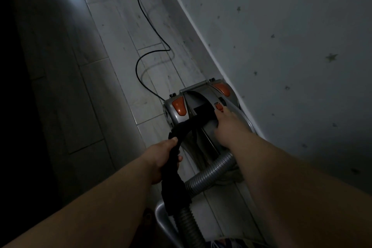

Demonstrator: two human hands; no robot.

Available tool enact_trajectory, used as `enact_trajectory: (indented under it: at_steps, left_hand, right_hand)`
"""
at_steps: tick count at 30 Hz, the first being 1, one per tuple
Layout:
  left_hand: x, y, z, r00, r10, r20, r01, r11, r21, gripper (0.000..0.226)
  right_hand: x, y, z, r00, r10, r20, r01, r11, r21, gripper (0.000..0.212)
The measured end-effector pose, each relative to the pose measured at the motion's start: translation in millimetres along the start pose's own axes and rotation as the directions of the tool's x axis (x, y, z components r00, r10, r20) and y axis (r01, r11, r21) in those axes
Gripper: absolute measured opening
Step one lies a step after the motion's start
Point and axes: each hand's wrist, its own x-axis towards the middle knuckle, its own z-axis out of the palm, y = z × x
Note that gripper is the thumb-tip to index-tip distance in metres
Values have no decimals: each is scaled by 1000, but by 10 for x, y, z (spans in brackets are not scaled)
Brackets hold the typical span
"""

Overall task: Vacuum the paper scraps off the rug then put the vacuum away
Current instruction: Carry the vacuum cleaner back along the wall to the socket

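Where the pale plank floor (100, 62) meets the speckled wall (281, 46), one canister vacuum (201, 94) sits just past the frame's centre toward 4 o'clock, its right flank close against the skirting. It is silver-grey with three orange parts: two large pads, one at its 10 o'clock corner and one at its 1 o'clock corner, and a small button (218, 105) between them. One black cord (136, 68) leaves its rear and snakes across the floor toward 12 o'clock. One grey ribbed hose (211, 169) curves out of its near end toward 6 o'clock.

Two hands are in view. The left hand (163, 159), at 7 o'clock of the vacuum, is closed round a black cloth (175, 187), thumb on top; the cloth stretches up to the vacuum's top and also hangs down past the wrist. The right hand (227, 125) lies on the vacuum's top just below the small button, fingers curled down over the body in a grip.
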Motion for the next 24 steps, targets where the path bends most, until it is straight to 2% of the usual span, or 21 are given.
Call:
enact_trajectory:
  at_steps: [4, 8, 11, 15, 18, 21, 24]
  left_hand:
    - [106, -30, -21, 996, 33, -80, -21, 989, 145, 27]
    - [225, 68, 107, 986, 90, -139, -51, 964, 262, 19]
    - [294, 102, 127, 983, 106, -152, -46, 933, 357, 27]
    - [206, 189, 128, 974, 147, -173, -26, 828, 560, 45]
    - [24, 342, 251, 963, 218, -158, -57, 740, 670, 49]
    - [-257, 496, 334, 958, 247, -148, -76, 712, 698, 55]
    - [-669, 688, 425, 944, 291, -156, -120, 742, 660, 54]
  right_hand:
    - [16, 9, 47, 999, -26, 31, 25, 1000, 17, 70]
    - [30, -11, 29, 996, -38, 79, 40, 999, -18, 72]
    - [10, -29, -10, 994, -29, 108, 31, 999, -24, 74]
    - [-42, -84, -49, 991, -37, 126, 45, 997, -61, 74]
    - [-134, -180, -158, 991, -43, 125, 52, 996, -75, 73]
    - [-307, -299, -341, 991, -54, 122, 60, 997, -40, 72]
    - [-579, -381, -631, 991, -78, 113, 80, 997, -15, 76]
